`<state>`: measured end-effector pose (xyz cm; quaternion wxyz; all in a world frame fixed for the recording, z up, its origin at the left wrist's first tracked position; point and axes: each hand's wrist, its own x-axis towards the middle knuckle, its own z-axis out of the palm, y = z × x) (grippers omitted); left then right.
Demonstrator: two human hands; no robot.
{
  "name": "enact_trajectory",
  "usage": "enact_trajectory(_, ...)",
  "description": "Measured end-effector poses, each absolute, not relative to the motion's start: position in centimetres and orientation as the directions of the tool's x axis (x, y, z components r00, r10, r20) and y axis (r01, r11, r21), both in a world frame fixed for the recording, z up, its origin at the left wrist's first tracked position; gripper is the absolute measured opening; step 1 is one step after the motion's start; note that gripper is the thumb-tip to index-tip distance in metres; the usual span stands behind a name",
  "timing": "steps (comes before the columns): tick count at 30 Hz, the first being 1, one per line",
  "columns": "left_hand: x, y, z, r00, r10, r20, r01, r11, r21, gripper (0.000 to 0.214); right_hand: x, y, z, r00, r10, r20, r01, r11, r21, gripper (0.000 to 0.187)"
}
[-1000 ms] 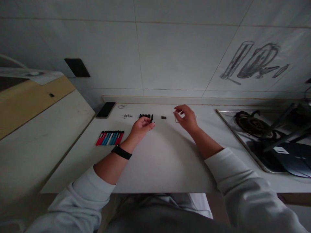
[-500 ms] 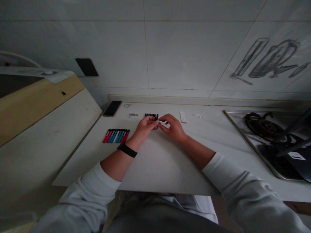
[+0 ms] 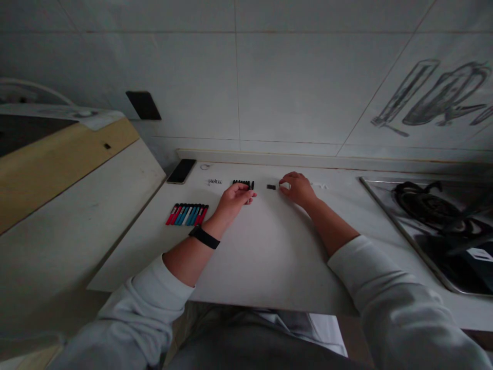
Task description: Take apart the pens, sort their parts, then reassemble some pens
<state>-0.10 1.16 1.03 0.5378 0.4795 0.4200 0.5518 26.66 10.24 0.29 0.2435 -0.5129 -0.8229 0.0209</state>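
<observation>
My left hand (image 3: 235,198) is closed in a pinch on a small dark piece, mostly hidden by the fingers, just in front of a row of short black caps (image 3: 241,182). My right hand (image 3: 299,190) rests low over the counter, thumb and forefinger curled toward each other; what lies between them is too small to name. Thin white sticks seen there earlier are now covered by this hand. A small dark rectangular item (image 3: 271,187) lies to the left of my right fingertips. Small white bits (image 3: 320,186) lie to its right.
Red, blue and white pen-like tubes with black ends (image 3: 187,215) lie in a row at left. Behind them are small springs (image 3: 214,182), a ring (image 3: 205,167) and a phone (image 3: 182,171). A gas stove (image 3: 418,205) borders the white counter (image 3: 265,257) on the right.
My right hand has left my left hand and moved right, over the white sticks. The small dark rectangular item now shows between the hands. My left hand keeps its pinch.
</observation>
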Motion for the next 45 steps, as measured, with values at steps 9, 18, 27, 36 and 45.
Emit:
enact_trajectory(9, -0.2, 1.3, 1.0, 0.029, 0.996, 0.085, -0.174, -0.078, 0.982, 0.035, 25.7, 11.2, -0.7, -0.343, 0.900, 0.268, 0.885, 0.405, -0.228, 0.022)
enact_trajectory(18, -0.2, 1.3, 0.9, 0.035, 0.995, 0.097, -0.145, -0.091, 0.985, 0.035, 25.7, 11.7, -1.2, -0.370, 0.888, 0.272, 0.882, 0.428, -0.199, 0.023)
enact_trajectory(27, -0.9, 1.7, 0.4, 0.100, 0.955, 0.278, 0.171, -0.292, 0.941, 0.025, 24.4, 8.9, 0.5, -0.355, 0.830, 0.431, 0.786, 0.514, -0.342, 0.023)
enact_trajectory(36, -1.0, 1.2, 0.2, 0.176, 0.884, 0.433, 0.361, -0.468, 0.807, 0.024, 19.3, 2.5, 1.3, -0.468, 0.855, 0.223, 0.580, 0.488, -0.653, 0.039)
enact_trajectory(45, -1.3, 1.1, 0.5, 0.184, 0.915, 0.360, 0.354, -0.403, 0.844, 0.014, 20.5, 2.6, 0.3, -0.324, 0.937, 0.130, 0.478, 0.281, -0.832, 0.052)
